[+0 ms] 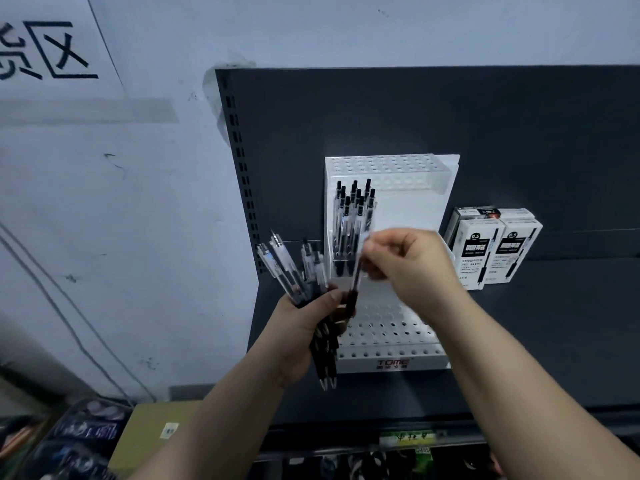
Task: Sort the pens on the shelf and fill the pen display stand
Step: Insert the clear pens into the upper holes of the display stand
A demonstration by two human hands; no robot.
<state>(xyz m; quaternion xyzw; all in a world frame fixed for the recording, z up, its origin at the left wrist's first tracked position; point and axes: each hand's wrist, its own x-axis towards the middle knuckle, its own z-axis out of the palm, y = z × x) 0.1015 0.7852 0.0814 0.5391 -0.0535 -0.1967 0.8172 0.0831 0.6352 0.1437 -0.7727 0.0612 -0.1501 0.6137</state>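
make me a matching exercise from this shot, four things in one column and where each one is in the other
1 bundle of pens
2 single pen
3 standing pens
4 pen boxes

a right of the display stand
b pinched by the right hand
c in the display stand's left holes
d gripped in the left hand

Pairs: 1-d, 2-b, 3-c, 4-a

The pen display stand (391,344) stands on the shelf (519,341), against the back panel (450,116). Standing pens (353,220) fill its upper left part. The pen boxes (495,247) stand just right of it. Before the stand, the left hand (304,327) holds a bundle of pens (301,271); just to the right, the right hand (412,265) pinches a single pen (356,278).
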